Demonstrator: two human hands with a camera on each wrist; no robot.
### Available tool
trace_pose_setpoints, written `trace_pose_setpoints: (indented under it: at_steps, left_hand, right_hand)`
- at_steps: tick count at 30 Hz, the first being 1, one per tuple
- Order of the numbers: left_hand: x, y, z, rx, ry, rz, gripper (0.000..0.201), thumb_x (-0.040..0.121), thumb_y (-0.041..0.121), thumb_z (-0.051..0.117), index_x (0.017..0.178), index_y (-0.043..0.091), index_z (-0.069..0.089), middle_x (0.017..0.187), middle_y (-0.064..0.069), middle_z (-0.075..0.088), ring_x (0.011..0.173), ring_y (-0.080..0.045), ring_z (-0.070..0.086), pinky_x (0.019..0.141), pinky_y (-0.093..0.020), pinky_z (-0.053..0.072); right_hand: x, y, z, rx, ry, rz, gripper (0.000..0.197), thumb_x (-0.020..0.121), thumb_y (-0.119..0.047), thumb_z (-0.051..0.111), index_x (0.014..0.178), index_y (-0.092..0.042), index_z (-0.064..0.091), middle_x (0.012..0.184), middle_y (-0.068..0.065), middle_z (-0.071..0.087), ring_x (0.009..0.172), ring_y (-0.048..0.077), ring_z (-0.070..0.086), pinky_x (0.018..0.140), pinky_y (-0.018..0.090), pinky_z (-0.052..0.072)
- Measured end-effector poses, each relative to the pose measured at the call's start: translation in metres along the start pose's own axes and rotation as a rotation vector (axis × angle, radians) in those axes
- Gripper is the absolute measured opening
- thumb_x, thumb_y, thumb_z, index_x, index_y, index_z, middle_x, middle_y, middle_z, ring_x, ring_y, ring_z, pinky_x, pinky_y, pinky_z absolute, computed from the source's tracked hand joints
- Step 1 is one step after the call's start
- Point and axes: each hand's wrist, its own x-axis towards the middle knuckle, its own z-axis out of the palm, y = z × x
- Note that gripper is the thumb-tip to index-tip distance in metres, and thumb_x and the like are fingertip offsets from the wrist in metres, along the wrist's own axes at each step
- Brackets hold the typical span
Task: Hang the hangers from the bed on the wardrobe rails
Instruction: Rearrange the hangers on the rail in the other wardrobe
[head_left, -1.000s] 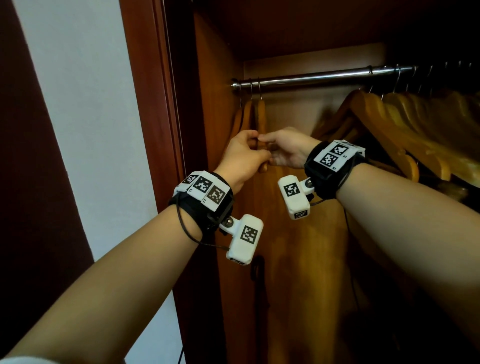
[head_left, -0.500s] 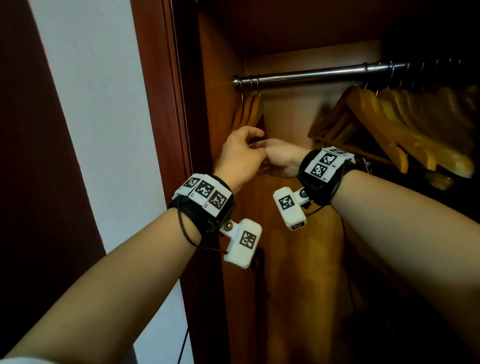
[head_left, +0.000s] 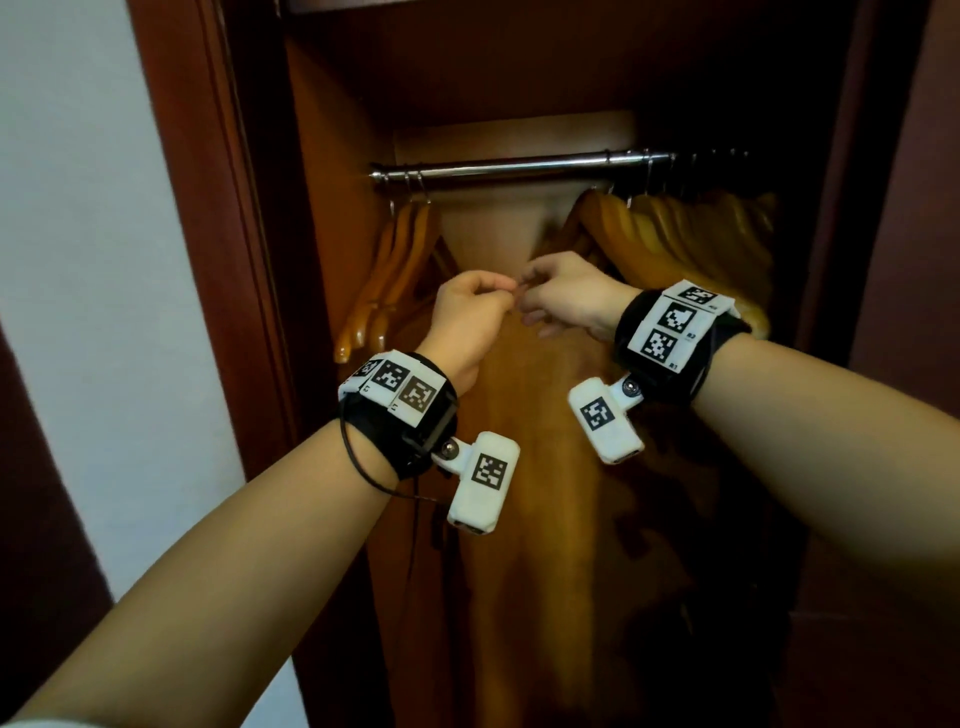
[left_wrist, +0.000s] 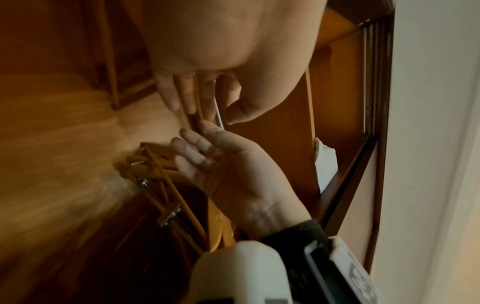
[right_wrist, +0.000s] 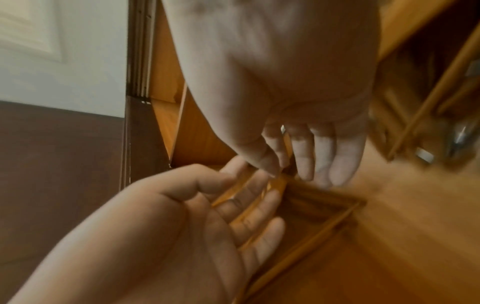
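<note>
Hangers (head_left: 387, 280) hung (left), hands (head_left: 511, 306) beside

Honey-yellow wooden hangers (head_left: 387, 270) on a shiny silver rail (head_left: 519, 166). Reddish-brown wardrobe frame (head_left: 208, 208), orange-brown inner wall (head_left: 519, 467). Black wrist straps (head_left: 395, 431) carrying white plates (head_left: 397, 387) printed with black-and-white square markers. White camera housings (head_left: 483, 483), same marker pattern. Pale wall (head_left: 78, 208).

You're at a bedroom-type built-in wardrobe (head_left: 332, 270): reddish-brown wood frame, chrome rail (head_left: 509, 167) across the top, wooden hangers (head_left: 389, 270) bunched at its left and right ends, plain white wall (head_left: 104, 260) to the left.
</note>
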Motion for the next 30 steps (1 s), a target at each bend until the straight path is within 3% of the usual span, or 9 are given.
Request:
trace_pose_setpoints:
  at_steps: [2, 5, 7, 9, 12, 16, 23, 30]
  left_hand:
    - [-0.001, -0.001, 0.020, -0.029, -0.037, -0.045, 0.023, 0.089, -0.001, 0.055, 0.103, 0.011, 0.069, 0.097, 0.002, 0.062, 0.090, -0.008, 0.055, 0.071, -0.019, 0.044]
    - [-0.006, -0.002, 0.048, -0.065, -0.102, -0.096, 0.027, 0.089, -0.001, 0.054, 0.109, 0.010, 0.069, 0.107, -0.001, 0.064, 0.090, -0.005, 0.055, 0.067, -0.018, 0.042]
    - [-0.008, -0.003, 0.062, -0.081, -0.141, -0.112, 0.028, 0.089, 0.001, 0.055, 0.109, 0.012, 0.070, 0.110, -0.002, 0.065, 0.091, -0.006, 0.056, 0.067, -0.019, 0.042]
    - [-0.009, -0.005, 0.072, -0.093, -0.173, -0.125, 0.028, 0.089, 0.001, 0.055, 0.109, 0.013, 0.070, 0.108, -0.002, 0.065, 0.093, -0.008, 0.057, 0.067, -0.020, 0.043]
    - [-0.008, -0.006, 0.084, -0.103, -0.191, -0.135, 0.026, 0.089, 0.002, 0.056, 0.107, 0.014, 0.069, 0.104, 0.000, 0.065, 0.093, -0.010, 0.057, 0.067, -0.021, 0.042]
    - [-0.009, -0.011, 0.089, -0.090, -0.213, -0.143, 0.024, 0.089, 0.002, 0.056, 0.101, 0.018, 0.070, 0.114, -0.004, 0.065, 0.102, -0.014, 0.058, 0.069, -0.022, 0.042]
    - [-0.005, -0.015, 0.076, -0.049, -0.198, -0.132, 0.026, 0.089, 0.002, 0.056, 0.106, 0.016, 0.069, 0.112, -0.001, 0.066, 0.102, -0.011, 0.058, 0.074, -0.022, 0.044]
    - [0.000, -0.021, 0.065, -0.025, -0.186, -0.132, 0.028, 0.090, 0.002, 0.054, 0.112, 0.013, 0.069, 0.115, -0.002, 0.064, 0.104, -0.012, 0.056, 0.084, -0.027, 0.046]
  right_hand:
    - [-0.009, 0.008, -0.020, -0.147, 0.085, -0.041, 0.035, 0.089, -0.008, 0.066, 0.124, -0.013, 0.061, 0.103, 0.011, 0.070, 0.090, 0.024, 0.070, 0.073, 0.036, 0.060]
    - [-0.023, 0.020, -0.045, -0.490, 0.203, -0.119, 0.038, 0.088, -0.014, 0.068, 0.125, -0.014, 0.064, 0.116, 0.006, 0.069, 0.106, 0.021, 0.065, 0.088, 0.031, 0.054]
    - [-0.029, 0.030, -0.058, -0.679, 0.270, -0.144, 0.037, 0.088, -0.017, 0.067, 0.125, -0.017, 0.065, 0.122, 0.005, 0.065, 0.115, 0.024, 0.059, 0.094, 0.036, 0.051]
    - [-0.032, 0.039, -0.066, -0.839, 0.313, -0.119, 0.034, 0.089, -0.022, 0.067, 0.123, -0.017, 0.064, 0.120, 0.008, 0.061, 0.117, 0.029, 0.054, 0.094, 0.044, 0.050]
    - [-0.037, 0.053, -0.075, -0.992, 0.310, -0.077, 0.033, 0.089, -0.032, 0.069, 0.118, -0.016, 0.063, 0.116, 0.009, 0.057, 0.113, 0.030, 0.051, 0.092, 0.043, 0.048]
    - [-0.038, 0.061, -0.076, -1.139, 0.330, -0.080, 0.031, 0.088, -0.033, 0.069, 0.113, -0.015, 0.063, 0.119, 0.010, 0.053, 0.114, 0.031, 0.048, 0.093, 0.042, 0.041]
    - [-0.027, 0.061, -0.064, -1.331, 0.351, -0.068, 0.037, 0.089, -0.020, 0.062, 0.126, -0.020, 0.060, 0.127, 0.013, 0.048, 0.121, 0.035, 0.042, 0.097, 0.045, 0.039]
    - [-0.022, 0.053, -0.062, -1.265, 0.347, 0.008, 0.043, 0.088, -0.016, 0.065, 0.129, -0.015, 0.054, 0.128, 0.020, 0.049, 0.121, 0.038, 0.047, 0.100, 0.047, 0.041]
